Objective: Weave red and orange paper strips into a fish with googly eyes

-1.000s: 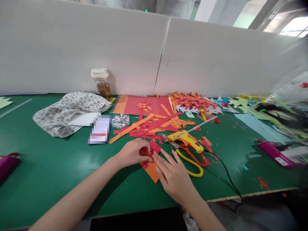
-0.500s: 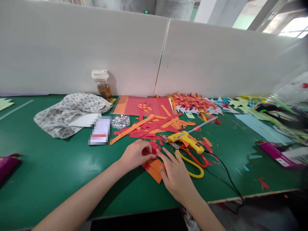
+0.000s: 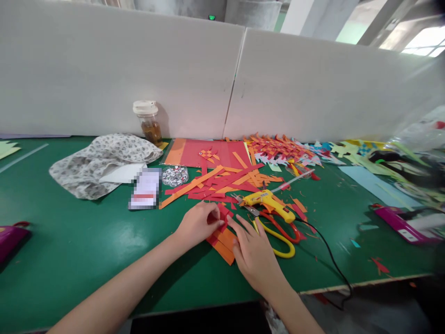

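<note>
Red and orange paper strips (image 3: 223, 246), partly overlapping, lie at the front middle of the green table. My left hand (image 3: 200, 222) pinches the red part of the strips at their upper end, thumb and forefinger together. My right hand (image 3: 255, 255) rests at their right side with its fingers spread, a fingertip touching the red paper. Just right of that hand are scissors (image 3: 283, 250) with yellow and red handles. A yellow glue gun (image 3: 267, 202) lies over the scissors. My fingers hide part of the strips.
Behind my hands is a pile of loose red and orange strips (image 3: 222, 181). A phone (image 3: 145, 190), a dish of small eyes (image 3: 175, 176), a cloth (image 3: 93, 162) and a jar (image 3: 150, 125) stand left. Paper fish (image 3: 278, 149) lie at the back right; a black cord (image 3: 330, 255) runs right.
The strips have shifted very slightly to the right between my hands. My hands keep nearly the same places.
</note>
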The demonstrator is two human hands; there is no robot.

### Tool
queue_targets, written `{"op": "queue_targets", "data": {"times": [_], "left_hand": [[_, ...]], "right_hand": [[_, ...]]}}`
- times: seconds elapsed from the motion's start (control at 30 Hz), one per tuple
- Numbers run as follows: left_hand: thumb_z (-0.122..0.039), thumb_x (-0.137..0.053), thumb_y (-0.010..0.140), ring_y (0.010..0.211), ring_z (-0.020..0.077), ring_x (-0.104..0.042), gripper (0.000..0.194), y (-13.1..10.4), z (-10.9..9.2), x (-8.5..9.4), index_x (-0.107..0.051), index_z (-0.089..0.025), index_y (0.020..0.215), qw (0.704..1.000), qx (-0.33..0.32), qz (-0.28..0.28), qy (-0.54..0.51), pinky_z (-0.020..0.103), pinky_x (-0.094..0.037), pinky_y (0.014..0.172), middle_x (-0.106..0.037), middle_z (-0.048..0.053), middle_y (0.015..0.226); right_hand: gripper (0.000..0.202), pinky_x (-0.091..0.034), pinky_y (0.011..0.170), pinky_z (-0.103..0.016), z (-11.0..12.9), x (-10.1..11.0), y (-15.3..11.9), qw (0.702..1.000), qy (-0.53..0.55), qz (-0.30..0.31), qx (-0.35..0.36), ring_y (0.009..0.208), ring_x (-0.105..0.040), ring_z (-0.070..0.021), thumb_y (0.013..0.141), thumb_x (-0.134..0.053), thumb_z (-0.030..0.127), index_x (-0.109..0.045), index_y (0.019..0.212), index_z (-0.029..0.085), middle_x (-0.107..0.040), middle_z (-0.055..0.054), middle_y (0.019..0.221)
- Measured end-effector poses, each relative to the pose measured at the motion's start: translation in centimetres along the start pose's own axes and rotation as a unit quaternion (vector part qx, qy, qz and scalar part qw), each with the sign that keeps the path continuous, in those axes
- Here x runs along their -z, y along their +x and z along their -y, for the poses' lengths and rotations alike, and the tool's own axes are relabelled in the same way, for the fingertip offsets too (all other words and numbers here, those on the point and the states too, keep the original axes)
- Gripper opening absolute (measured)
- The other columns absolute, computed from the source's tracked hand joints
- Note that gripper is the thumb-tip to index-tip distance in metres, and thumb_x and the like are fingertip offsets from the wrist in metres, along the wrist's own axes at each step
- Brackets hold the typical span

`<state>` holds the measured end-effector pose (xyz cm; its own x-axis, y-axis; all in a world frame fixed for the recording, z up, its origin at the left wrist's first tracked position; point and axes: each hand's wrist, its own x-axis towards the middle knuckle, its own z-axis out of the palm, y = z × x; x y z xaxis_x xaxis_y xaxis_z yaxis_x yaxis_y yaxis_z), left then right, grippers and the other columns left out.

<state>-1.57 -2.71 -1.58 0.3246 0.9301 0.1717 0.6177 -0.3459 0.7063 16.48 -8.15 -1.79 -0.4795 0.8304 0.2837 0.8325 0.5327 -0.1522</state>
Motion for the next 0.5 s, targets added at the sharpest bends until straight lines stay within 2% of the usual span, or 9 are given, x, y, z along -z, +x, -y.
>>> {"op": "queue_targets", "data": {"times": [0.17,0.27,0.33,0.4,0.47,0.5], "left_hand": [[-0.022,-0.064,0.074,0.075,0.0157,-0.054,0.013,0.0,-0.1,-0.4,-0.051,-0.021,0.07,1.0,-0.01,-0.014,0.021,0.025,-0.039,0.063,-0.061,-0.003,0.074],[-0.022,-0.065,0.074,0.074,0.016,-0.053,0.015,0.0,-0.1,-0.6,-0.051,-0.021,0.07,0.999,-0.024,-0.019,0.032,0.025,-0.039,0.063,-0.061,-0.003,0.073],[-0.021,-0.065,0.074,0.074,0.0162,-0.053,0.014,-0.1,-0.1,-0.5,-0.052,-0.021,0.071,0.998,-0.038,-0.02,0.043,0.026,-0.04,0.065,-0.062,-0.002,0.074],[-0.02,-0.063,0.076,0.076,0.0165,-0.054,0.009,-0.2,-0.1,0.0,-0.054,-0.021,0.075,0.996,-0.059,-0.033,0.062,0.028,-0.041,0.071,-0.063,-0.002,0.077],[-0.021,-0.056,0.081,0.081,0.0176,-0.055,0.001,-0.2,-0.1,1.0,-0.056,-0.021,0.08,0.991,-0.072,-0.07,0.092,0.03,-0.041,0.076,-0.064,0.001,0.083],[-0.022,-0.051,0.084,0.083,0.0185,-0.056,0.005,-0.2,-0.1,1.6,-0.056,-0.02,0.084,0.988,-0.062,-0.097,0.108,0.031,-0.041,0.076,-0.064,0.002,0.086]], "right_hand": [[0.038,-0.024,0.104,-0.05,0.2,0.2,-0.1,0.999,0.003,-0.043,0.025,0.12,-0.044,-0.0244,0.086,-0.036,0.011,-0.047,0.122,0.014,-0.06,-0.007,0.121],[0.026,-0.027,0.103,-0.046,0.3,0.5,-0.4,0.994,0.018,-0.099,0.035,0.104,-0.054,-0.0211,0.087,-0.043,0.017,-0.056,0.109,0.016,-0.066,-0.006,0.106],[0.02,-0.027,0.102,-0.045,0.4,0.5,-0.5,0.993,0.022,-0.112,0.032,0.093,-0.057,-0.0197,0.086,-0.048,0.024,-0.059,0.102,0.017,-0.068,-0.005,0.097],[0.02,-0.026,0.102,-0.045,0.4,0.4,-0.5,0.993,0.022,-0.107,0.033,0.09,-0.058,-0.019,0.086,-0.051,0.029,-0.061,0.1,0.019,-0.068,-0.004,0.095],[0.018,-0.024,0.103,-0.045,0.4,0.4,-0.5,0.993,0.023,-0.107,0.036,0.088,-0.058,-0.018,0.087,-0.051,0.029,-0.063,0.097,0.021,-0.068,-0.003,0.094],[0.017,-0.024,0.104,-0.045,0.4,0.4,-0.4,0.993,0.023,-0.108,0.035,0.088,-0.058,-0.0175,0.087,-0.05,0.028,-0.063,0.097,0.021,-0.068,-0.003,0.094]]}}
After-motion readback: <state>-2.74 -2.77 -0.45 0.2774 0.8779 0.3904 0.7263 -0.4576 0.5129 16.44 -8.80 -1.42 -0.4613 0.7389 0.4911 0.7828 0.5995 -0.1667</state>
